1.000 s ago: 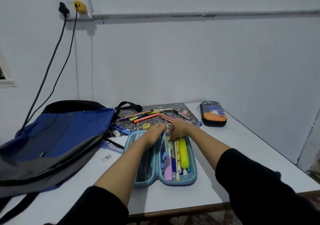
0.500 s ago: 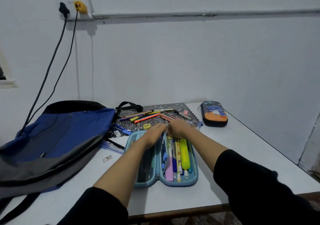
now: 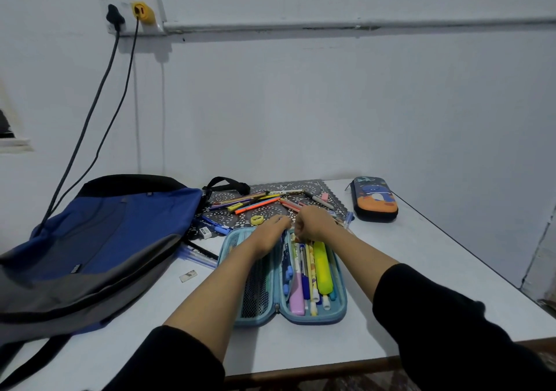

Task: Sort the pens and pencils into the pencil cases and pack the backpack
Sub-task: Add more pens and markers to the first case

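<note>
As left hand (image 3: 268, 231) overlaps pencil case (image 3: 255, 296), fingertips hidden; right hand (image 3: 313, 223) curled.

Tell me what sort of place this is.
Likely a home study desk: a table against a bare wall, a backpack and open pencil case on it, a socket with cords plugged in.
</note>
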